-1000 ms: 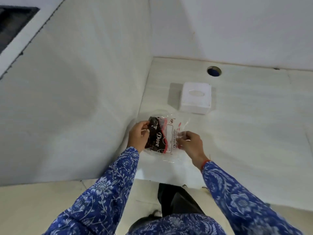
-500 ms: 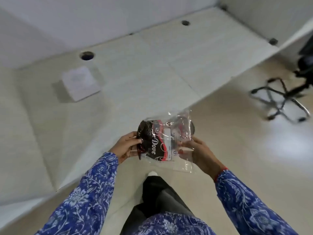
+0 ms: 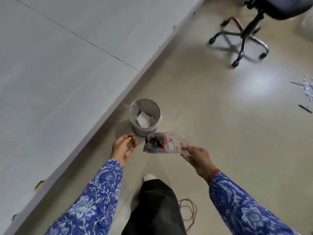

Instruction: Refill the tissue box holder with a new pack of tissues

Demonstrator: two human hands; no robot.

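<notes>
My right hand [image 3: 197, 157] pinches one end of an empty clear plastic tissue wrapper [image 3: 163, 143] with dark and red print. The wrapper hangs out to the left, just in front of a grey mesh waste bin [image 3: 144, 116] on the floor. My left hand [image 3: 123, 147] is open, palm up, with its fingers loosely curled, a short way left of the wrapper and apart from it. The tissue box holder is out of view.
The white desk top [image 3: 59, 73] fills the left side, its edge running diagonally beside the bin. The bin holds crumpled paper. An office chair base [image 3: 243, 38] stands at the upper right. A coil of wire [image 3: 188, 212] lies by my feet; paper scraps [image 3: 308, 90] at far right.
The view has swung from the desk down to the floor and bin. My left hand has let go of the wrapper, which my right hand alone now holds near the bin.
</notes>
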